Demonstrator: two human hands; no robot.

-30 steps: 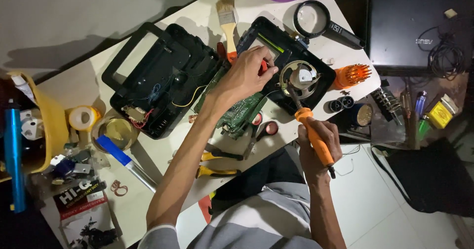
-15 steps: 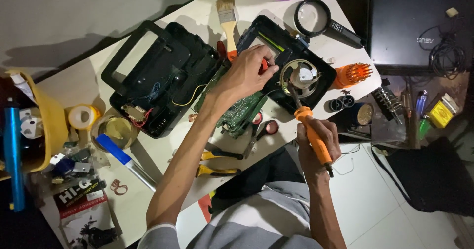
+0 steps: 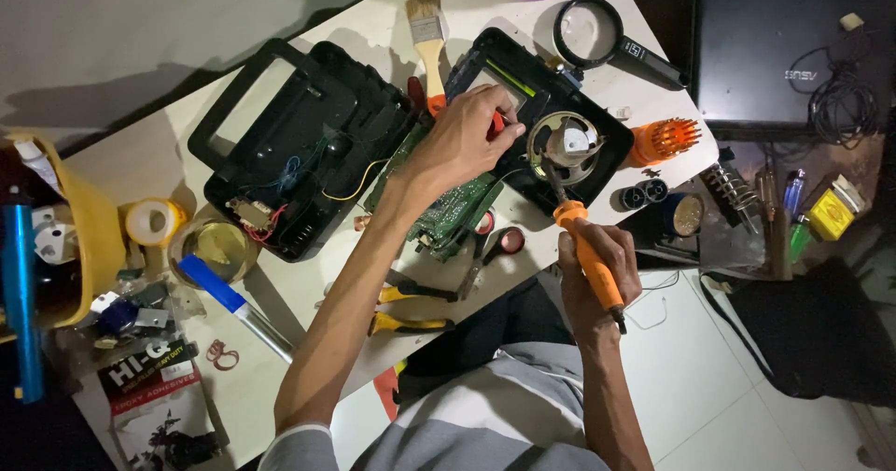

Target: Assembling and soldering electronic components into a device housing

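Note:
My right hand (image 3: pixel 597 266) grips an orange-handled soldering iron (image 3: pixel 586 252), its tip pointing up at the round speaker (image 3: pixel 565 146) inside a black plastic case half (image 3: pixel 546 121). My left hand (image 3: pixel 464 140) reaches over a green circuit board (image 3: pixel 448 214) and pinches something small and red at the case's edge; what it is cannot be told. The other black case half (image 3: pixel 294 144) lies open to the left, with coloured wires inside.
A paintbrush (image 3: pixel 429 37), magnifying glass (image 3: pixel 597 34) and orange soldering-iron stand (image 3: pixel 661 140) lie at the table's far side. Yellow-handled pliers (image 3: pixel 411 308), scissors (image 3: pixel 493 247), a tape roll (image 3: pixel 151 221) and a yellow bin (image 3: pixel 89 238) sit left. A laptop (image 3: pixel 793 46) is right.
Almost nothing has shifted. Both hands hold nearly the same places, with the soldering iron still aimed at the speaker.

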